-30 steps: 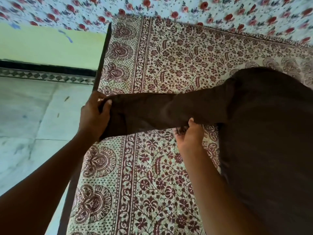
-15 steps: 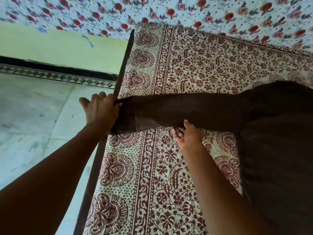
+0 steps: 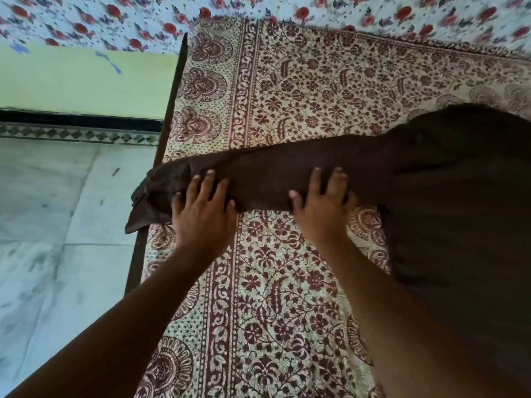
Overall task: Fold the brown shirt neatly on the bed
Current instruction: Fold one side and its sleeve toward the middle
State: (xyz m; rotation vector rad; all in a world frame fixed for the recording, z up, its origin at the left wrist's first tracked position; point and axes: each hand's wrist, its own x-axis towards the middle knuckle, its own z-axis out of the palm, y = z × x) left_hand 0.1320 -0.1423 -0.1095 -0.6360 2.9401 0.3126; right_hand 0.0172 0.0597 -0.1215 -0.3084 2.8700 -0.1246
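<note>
The brown shirt (image 3: 459, 202) lies on the bed at the right, its body spread flat. One long sleeve (image 3: 287, 170) stretches left across the patterned bedsheet (image 3: 287, 81), and its cuff hangs over the bed's left edge. My left hand (image 3: 204, 214) rests flat on the sleeve near the cuff, fingers spread. My right hand (image 3: 321, 202) lies flat on the sleeve nearer the shoulder, fingers apart. Neither hand grips the cloth.
The bed's dark wooden edge (image 3: 172, 90) runs down the left side. Beyond it are a pale tiled floor (image 3: 51, 225) and a green wall with a dark skirting (image 3: 80, 119). A white cloth with red flowers (image 3: 287, 10) lies along the far side.
Both hands let go of the raised sleeve and now press flat on top of it. The sleeve has dropped onto the bedsheet, with its cuff over the edge.
</note>
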